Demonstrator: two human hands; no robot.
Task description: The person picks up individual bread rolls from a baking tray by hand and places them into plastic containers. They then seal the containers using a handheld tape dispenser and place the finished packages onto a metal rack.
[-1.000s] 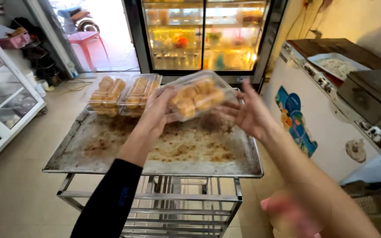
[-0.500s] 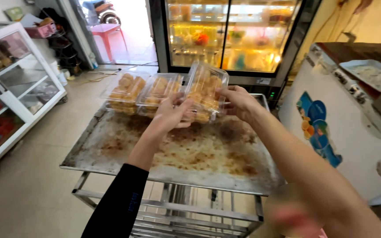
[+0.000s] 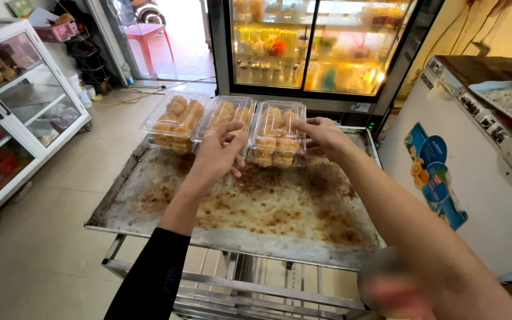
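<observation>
Lowered since a second ago, the clear box of pastries (image 3: 277, 135) now rests at the far edge of the tray (image 3: 238, 207), just beside two other boxes (image 3: 200, 121), where before it was held up in the air. Both hands remain on it: the left hand (image 3: 219, 155) grips its near left corner with curled fingers, the right hand (image 3: 321, 137) pinches its right side. Behind stands a lit glass fridge (image 3: 315, 47).

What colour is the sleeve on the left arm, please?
Black; the sleeve shows best in the head view.
</observation>
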